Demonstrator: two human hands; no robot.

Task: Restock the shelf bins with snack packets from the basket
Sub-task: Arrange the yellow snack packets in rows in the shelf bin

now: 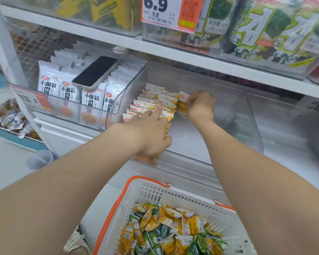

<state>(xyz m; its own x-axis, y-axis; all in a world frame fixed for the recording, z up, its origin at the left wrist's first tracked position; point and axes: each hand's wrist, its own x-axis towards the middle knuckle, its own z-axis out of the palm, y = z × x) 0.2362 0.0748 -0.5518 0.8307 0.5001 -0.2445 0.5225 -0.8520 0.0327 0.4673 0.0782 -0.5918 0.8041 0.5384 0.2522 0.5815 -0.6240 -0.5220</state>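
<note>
Yellow packets filling the clear bin: your left hand clasps the row, right hand pinches another; seat it, then reload from basket below bin.

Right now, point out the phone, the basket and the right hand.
phone [95, 71], head view, middle of dark screen.
basket [173, 190], head view, bare white back wall.
right hand [201, 105], head view, back of the hand.
</note>
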